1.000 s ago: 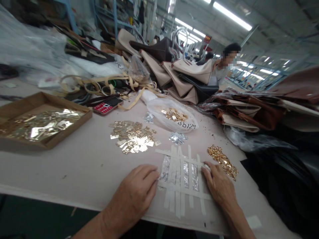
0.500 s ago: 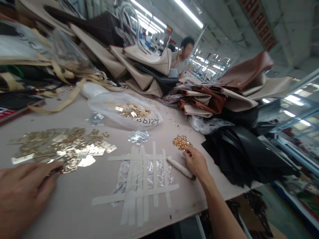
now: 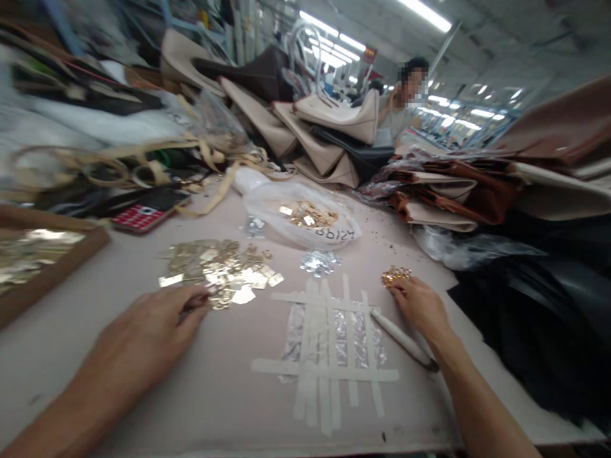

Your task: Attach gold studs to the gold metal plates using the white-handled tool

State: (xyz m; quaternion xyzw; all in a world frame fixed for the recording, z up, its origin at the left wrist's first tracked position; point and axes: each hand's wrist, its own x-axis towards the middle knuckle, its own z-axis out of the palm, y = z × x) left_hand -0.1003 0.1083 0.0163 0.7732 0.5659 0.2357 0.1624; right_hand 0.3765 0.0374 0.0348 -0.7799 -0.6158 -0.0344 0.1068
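My left hand (image 3: 147,331) is at the near edge of a pile of flat gold metal plates (image 3: 243,270), thumb and fingers pinched together; whatever is between the fingertips is hidden. On the right, my right hand (image 3: 422,306) reaches to a small heap of shiny gold hardware pieces (image 3: 395,273). Its fingers are closed at the heap's near edge, and any piece in them is too small to make out. Just below that hand lies a white stick-like tool (image 3: 401,334) with a dark end. Between the hands, a clear plastic patch (image 3: 341,334) is stuck down with crossed strips of pale tape (image 3: 324,369).
Behind the plates stands an open plastic bag (image 3: 267,210) of gold parts, with silver discs (image 3: 319,262) before it. A box (image 3: 98,238) of plates is at left, near a red-checked item (image 3: 138,217). Bags (image 3: 344,114), black sheets (image 3: 539,318) and a person (image 3: 398,117) are beyond.
The view has swung left, so the table's contents appear farther right and the box of plates shows. Both hands stay at their heaps, the left still at the plates, the right at the small gold pieces.
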